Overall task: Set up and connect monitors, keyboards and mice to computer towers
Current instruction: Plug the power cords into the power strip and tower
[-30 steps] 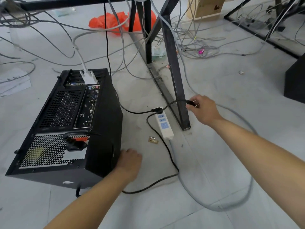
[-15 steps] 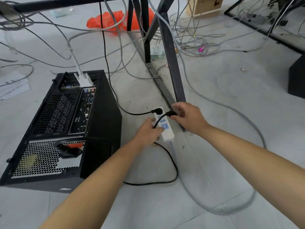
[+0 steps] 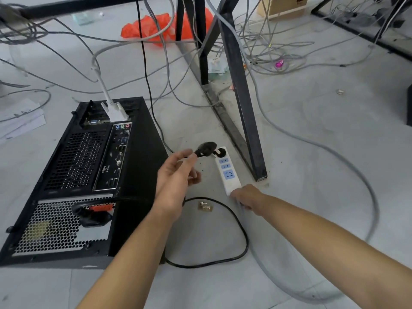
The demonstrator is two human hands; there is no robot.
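Head view, nearest first: two bare forearms reach out over a pale grey floor. A black power cable (image 3: 234, 253) lies in a loop between them. To the left lies the computer tower (image 3: 138, 175), a black case on its side with its rear panel facing up. At its near end, a black plug sits in the mesh-covered power supply (image 3: 55, 230) beside an orange-red patch.

The right hand (image 3: 247, 197) is knuckles up, with its fingers curled down around the near end of a white power strip (image 3: 230, 186). A small brass-coloured piece (image 3: 204, 206) lies on the floor between the hands. The left hand (image 3: 176, 175) is raised, palm towards the camera, pinching the cable just behind a black plug head (image 3: 206, 149). The plug head is held just above the strip's far end, clear of the sockets.

The strip has blue socket faces, and a second black plug (image 3: 221, 153) already sits in its farthest socket. On the tower's port panel the word "aigo" (image 3: 103, 169) is readable; the small characters beside it are too small to read. A white video connector (image 3: 116, 112) is seated at the tower's far end, its pale lead rising away.

Beyond stand black desk legs (image 3: 245, 108) among loose grey cables (image 3: 312, 139). Further back are an orange plastic bag (image 3: 156, 27) and a cardboard box (image 3: 283, 5).
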